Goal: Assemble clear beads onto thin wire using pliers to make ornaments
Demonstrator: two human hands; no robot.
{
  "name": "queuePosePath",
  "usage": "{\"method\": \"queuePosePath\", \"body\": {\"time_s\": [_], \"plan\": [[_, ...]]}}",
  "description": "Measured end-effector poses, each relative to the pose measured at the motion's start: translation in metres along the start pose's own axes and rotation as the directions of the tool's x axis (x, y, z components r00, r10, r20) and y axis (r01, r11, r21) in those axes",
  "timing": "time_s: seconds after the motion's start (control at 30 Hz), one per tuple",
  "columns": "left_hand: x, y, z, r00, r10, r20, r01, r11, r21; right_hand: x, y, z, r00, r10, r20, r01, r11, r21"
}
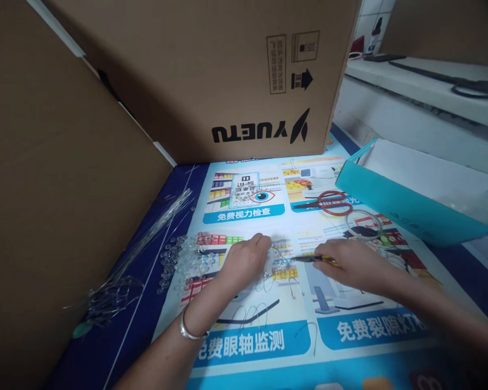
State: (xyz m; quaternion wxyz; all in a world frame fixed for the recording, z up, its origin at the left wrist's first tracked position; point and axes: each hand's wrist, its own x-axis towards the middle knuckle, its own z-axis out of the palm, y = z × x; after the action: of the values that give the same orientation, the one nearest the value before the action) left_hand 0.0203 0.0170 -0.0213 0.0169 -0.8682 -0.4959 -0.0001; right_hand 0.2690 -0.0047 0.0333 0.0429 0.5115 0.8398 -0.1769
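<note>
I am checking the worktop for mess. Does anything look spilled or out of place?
Yes. Small clear pads lie scattered loose on the poster beside the left hand, like a spill. Bent wires lie loose below the hands. The right hand holds a thin tool. The scissors lie flat.
</note>
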Motion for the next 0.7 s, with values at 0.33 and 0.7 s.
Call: {"method": "queuePosePath", "body": {"time_s": [0.33, 0.7], "plan": [[0.001, 0.001, -0.001, 1.000, -0.010, 0.013, 0.010, 1.000, -0.008, 0.001, -0.031, 0.039, 0.982, 0.100, -0.159, -0.134, 0.967, -0.216], [0.000, 0.001, -0.003, 1.000, -0.005, 0.023, 0.005, 1.000, 0.002, -0.006, -0.032, 0.006, 0.976, -0.007, -0.220, -0.040, 0.976, -0.212]]}}
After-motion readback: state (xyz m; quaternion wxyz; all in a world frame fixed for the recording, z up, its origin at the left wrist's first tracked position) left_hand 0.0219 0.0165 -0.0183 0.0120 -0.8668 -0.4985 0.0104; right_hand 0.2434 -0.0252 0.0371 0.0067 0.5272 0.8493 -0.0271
